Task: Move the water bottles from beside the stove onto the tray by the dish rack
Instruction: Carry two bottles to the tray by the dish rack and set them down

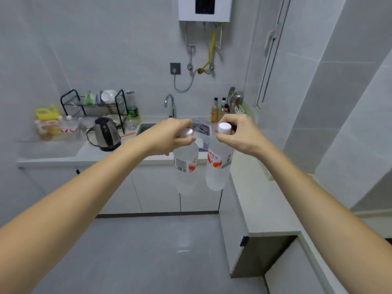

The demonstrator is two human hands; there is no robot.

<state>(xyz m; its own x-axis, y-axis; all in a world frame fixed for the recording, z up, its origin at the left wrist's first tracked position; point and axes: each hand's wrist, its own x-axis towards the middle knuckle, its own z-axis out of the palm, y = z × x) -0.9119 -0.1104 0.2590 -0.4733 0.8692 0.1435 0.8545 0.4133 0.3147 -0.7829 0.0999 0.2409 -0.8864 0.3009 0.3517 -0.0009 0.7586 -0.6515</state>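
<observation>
Your left hand [172, 134] pinches neck of clear plastic water bottle with red label [185, 166]; right hand [235, 132] pinches second same bottle [218, 164]. Both hang mid-air, right of black wire dish rack [93, 105]. Risk: thin neck grip slips, swinging bottles collide, drop on floor.

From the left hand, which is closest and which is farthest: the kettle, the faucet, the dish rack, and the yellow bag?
Measured from the left hand in the head view:
1. Faucet, just behind the hand, over the sink.
2. Kettle, on the counter to its left.
3. Dish rack, behind the kettle by the wall.
4. Yellow bag, far left end.
</observation>
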